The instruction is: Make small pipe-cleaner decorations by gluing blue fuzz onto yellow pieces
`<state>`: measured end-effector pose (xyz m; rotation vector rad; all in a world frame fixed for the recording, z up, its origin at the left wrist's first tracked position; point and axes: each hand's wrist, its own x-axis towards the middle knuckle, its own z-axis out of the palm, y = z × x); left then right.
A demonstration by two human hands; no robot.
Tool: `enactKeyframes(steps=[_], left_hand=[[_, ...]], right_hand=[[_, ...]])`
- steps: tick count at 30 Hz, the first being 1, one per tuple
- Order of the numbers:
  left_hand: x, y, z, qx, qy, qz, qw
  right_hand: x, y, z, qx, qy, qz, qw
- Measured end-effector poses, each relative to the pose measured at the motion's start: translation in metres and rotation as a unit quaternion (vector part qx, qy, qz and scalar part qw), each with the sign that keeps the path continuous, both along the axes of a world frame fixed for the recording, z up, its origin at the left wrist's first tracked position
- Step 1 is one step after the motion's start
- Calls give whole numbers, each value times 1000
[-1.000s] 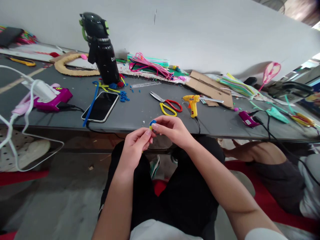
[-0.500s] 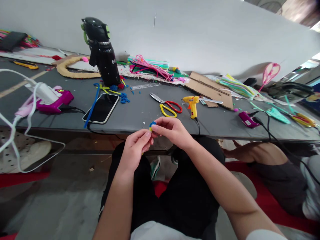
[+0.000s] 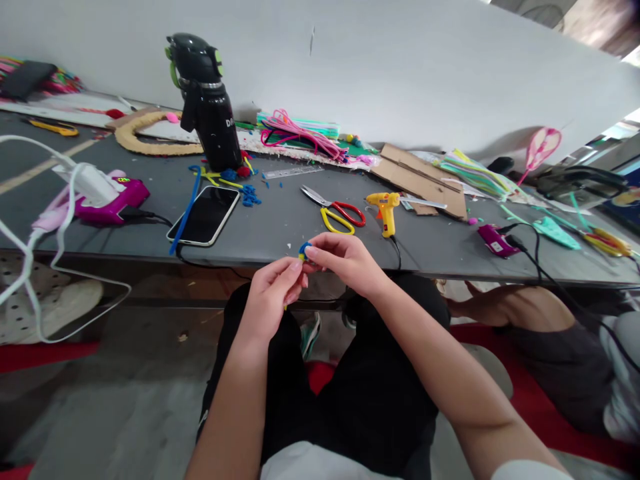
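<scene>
At the table's front edge both hands meet over my lap. My left hand [image 3: 273, 288] is closed in a pinch on a yellow pipe cleaner [image 3: 301, 257], whose lower end peeks out beneath the fingers. My right hand [image 3: 346, 261] pinches a small curled blue pipe cleaner [image 3: 303, 248] at the top of the yellow one. Fingers hide most of both pieces. Just beyond, scissors [image 3: 327, 203] with red and yellow handles lie spread on the table. A yellow glue gun [image 3: 385, 212] stands to their right. Across a phone [image 3: 213, 215] on the left rests a straight blue pipe cleaner [image 3: 188, 210].
A black bottle [image 3: 213, 120] stands behind the phone, beside blue scraps [image 3: 250, 196]. Cardboard [image 3: 423, 181] and pipe cleaner bundles [image 3: 300, 133] line the wall. Purple power boxes [image 3: 115, 200] with cables sit left and right. Another person's leg [image 3: 525, 310] shows at right.
The hands keep almost the same place and the same pinch. The blue curl seems turned very slightly; the view has shifted a little.
</scene>
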<state>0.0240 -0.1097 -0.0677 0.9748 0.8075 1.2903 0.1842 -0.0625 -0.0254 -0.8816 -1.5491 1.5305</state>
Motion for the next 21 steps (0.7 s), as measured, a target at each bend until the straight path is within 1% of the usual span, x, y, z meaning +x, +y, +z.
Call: enactKeyframes(steps=[5,12,14,16,18,20,21], left_hand=[[1,1,-1,-6,-19,-11,1000],[2,0,1,-19,-43,-21,999],[2,0,1,-23,-50,-23,998],[1,1,2,-28,-56,-19,998],[1,1,1,-31,-63,-2,998],[1,2,1,-28,-66,14,997],[0,3,0,-25,-68,20,997]], right_hand=[[0,-1,0,-15,10,14,1000],[-2,-1,-1,-1,-3,21,1000],[-1,0,-1,11,-21,33,999],[4,2,3,28,-58,48,997],[19,6,10,57,-122,39,990],[44,12,19,94,-218,10,971],[59,15,23,102,-283,5,954]])
